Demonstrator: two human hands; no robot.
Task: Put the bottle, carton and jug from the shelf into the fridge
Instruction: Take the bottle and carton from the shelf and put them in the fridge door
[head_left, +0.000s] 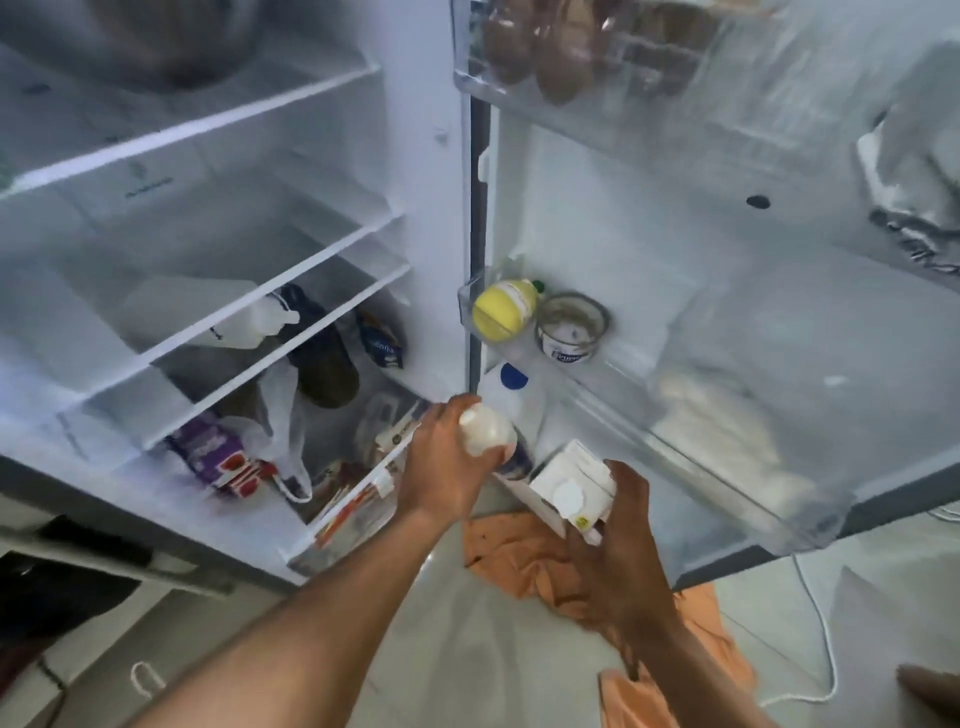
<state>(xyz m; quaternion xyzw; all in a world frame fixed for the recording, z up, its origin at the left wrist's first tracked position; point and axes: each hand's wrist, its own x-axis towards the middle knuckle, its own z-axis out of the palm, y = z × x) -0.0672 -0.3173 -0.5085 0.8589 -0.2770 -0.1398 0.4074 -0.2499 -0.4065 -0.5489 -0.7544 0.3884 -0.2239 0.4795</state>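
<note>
The fridge stands open in front of me, its door (779, 312) swung out to the right. My left hand (441, 467) grips a white bottle (491, 434) with a dark label, held near the bottom of the fridge by the door hinge. My right hand (613, 551) holds a white carton (571, 488) with a round white cap, just below and right of the bottle. A white jug (208, 312) lies on its side on a middle glass shelf (270, 317) inside the fridge. The lowest door bin (727, 493) is beside the carton.
A yellow bottle (501, 309) and an open tub (569, 327) sit in a door bin. A purple carton (218, 457), a plastic bag (280, 415) and packets fill the bottom of the fridge. An orange cloth (519, 551) and a white cable (821, 623) lie on the floor.
</note>
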